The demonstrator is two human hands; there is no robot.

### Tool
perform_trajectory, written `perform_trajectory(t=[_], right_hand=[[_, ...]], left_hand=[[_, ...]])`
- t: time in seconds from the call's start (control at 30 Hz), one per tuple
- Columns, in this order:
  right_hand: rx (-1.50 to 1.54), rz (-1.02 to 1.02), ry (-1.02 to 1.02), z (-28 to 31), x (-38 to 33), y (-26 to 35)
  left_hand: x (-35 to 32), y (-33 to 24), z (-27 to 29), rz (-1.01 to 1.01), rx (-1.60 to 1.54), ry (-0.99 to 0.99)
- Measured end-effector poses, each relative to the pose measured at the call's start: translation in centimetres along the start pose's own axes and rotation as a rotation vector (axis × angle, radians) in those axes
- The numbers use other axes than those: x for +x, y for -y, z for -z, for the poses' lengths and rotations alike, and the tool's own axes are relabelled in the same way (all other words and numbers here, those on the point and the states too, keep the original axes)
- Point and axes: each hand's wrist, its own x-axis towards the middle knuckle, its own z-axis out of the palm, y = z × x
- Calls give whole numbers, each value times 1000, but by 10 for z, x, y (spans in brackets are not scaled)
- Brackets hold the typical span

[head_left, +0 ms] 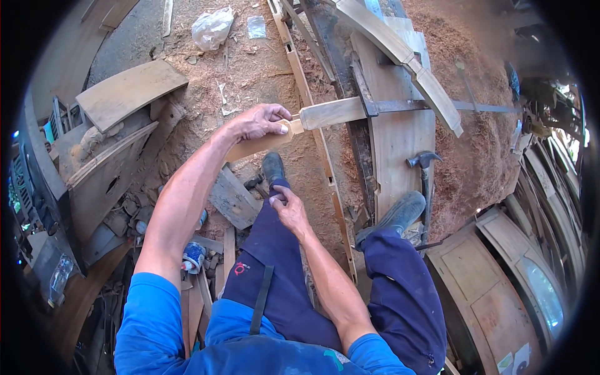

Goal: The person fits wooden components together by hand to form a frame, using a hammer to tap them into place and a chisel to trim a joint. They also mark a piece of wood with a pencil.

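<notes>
My left hand [265,122] reaches forward and is closed on a smooth pale wooden piece [253,149], fingers and thumb at its upper edge. That piece meets the narrowed end of a pale wooden bar [334,112], which lies crosswise over a long rail with slots [302,81]. Whether the two are joined or only touching cannot be made out. My right hand [289,211] rests at my left knee, fingers loosely bent and apart, with nothing seen in it. A metal bar clamp [450,105] lies in line with the bar's right end.
A claw hammer [424,161] lies on a wide board [400,144] beside my right shoe. An angled wooden piece [406,57] crosses above the clamp. Wood panels [487,275] stand at the right. Offcuts and a curved board [131,90] are at the left. Shavings cover the ground.
</notes>
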Motion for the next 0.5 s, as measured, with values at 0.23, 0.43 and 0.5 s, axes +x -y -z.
perform_trajectory(t=[0.23,0.43,0.5], right_hand=[[199,93,-156,29,-6,16],[415,1170,-382,143,-97,187],[89,1511,-321,193,-164,247]], left_hand=[[-4,-11,3,26,101,13],[-18,-21,8,35,204,-29],[0,-23,4,-44,256,0]])
